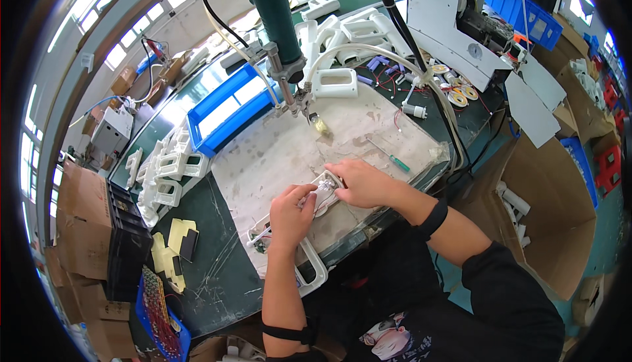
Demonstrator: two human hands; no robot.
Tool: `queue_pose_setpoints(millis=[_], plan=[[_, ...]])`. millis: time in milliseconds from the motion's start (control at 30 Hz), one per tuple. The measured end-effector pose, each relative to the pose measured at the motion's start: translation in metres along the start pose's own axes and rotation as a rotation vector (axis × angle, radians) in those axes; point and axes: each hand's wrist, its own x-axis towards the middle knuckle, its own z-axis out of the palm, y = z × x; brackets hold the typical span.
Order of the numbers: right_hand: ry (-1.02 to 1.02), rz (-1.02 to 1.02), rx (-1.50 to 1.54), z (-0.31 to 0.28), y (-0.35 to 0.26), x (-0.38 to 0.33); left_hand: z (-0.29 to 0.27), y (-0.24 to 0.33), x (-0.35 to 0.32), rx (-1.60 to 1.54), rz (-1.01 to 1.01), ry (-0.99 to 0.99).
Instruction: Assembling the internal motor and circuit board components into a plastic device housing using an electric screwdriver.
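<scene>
- The dark green worktop is scratched near its left edge; a pale, stained sheet covers its middle and reaches close to the near edge.
- A white plastic housing lies on the sheet near the middle of the near edge, under both hands.
- The left hand has its fingers drawn close together at white wiring in the housing; whether they pinch it, I cannot tell.
- The right hand holds the housing's right end, fingers on the far side and thumb on the near side.
- A screwdriver with a green handle lies on the sheet, toward the worktop's right edge.
- A dark green power tool hangs above the sheet.
- A blue tray stands left of the sheet; white casings are heaped between it and the left edge, with yellow pieces nearer the near-left corner.
- Purple cylinders and a white machine sit toward the far-right corner.
- Beyond the right edge, an open cardboard box contains white parts.
- Bright windows line the room's left side.
</scene>
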Motion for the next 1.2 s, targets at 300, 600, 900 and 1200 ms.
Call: queue_pose_setpoints(millis=[300,600,900,1200], plan=[[-0.073,0.052,0.012,-0.011,-0.015,0.009,0.003,-0.006,0.0,0.028,0.05,0.057],[-0.005,-0.005,-0.057,-0.009,-0.02,0.013,0.009,-0.012,0.006,0.184,0.236,0.112],[0.044,0.035,-0.071,-0.008,-0.031,0.011,0.01,-0.015,0.005,0.157,0.262,0.124],[-0.037,0.077,-0.057,-0.011,-0.025,0.023,0.01,-0.014,0.008,0.28,0.354,0.134]])
